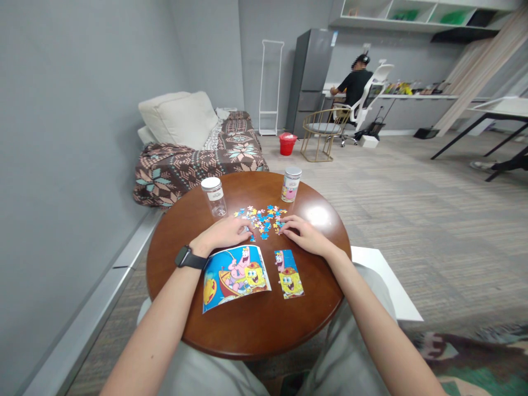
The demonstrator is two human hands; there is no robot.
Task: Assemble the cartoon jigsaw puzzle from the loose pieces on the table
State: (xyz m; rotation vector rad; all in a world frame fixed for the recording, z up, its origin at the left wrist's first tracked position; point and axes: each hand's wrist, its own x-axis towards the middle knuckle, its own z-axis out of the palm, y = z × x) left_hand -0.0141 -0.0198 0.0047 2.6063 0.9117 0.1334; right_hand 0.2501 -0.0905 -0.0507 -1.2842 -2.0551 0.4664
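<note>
Puzzle pieces point(266, 225) knobbly, flat; table point(247, 330) round, glossy.

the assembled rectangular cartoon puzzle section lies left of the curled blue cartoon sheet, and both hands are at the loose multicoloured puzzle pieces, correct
No: the assembled rectangular puzzle section lies right of the curled blue sheet, as the head view shows. The left hand and right hand are at the loose multicoloured pieces, as you say.

Beyond the picture sheet point(237, 276), the clear jar point(219, 208) and the patterned jar point(289, 195) bear labels point(215, 195), apparently printed, but too blurred to read.
</note>
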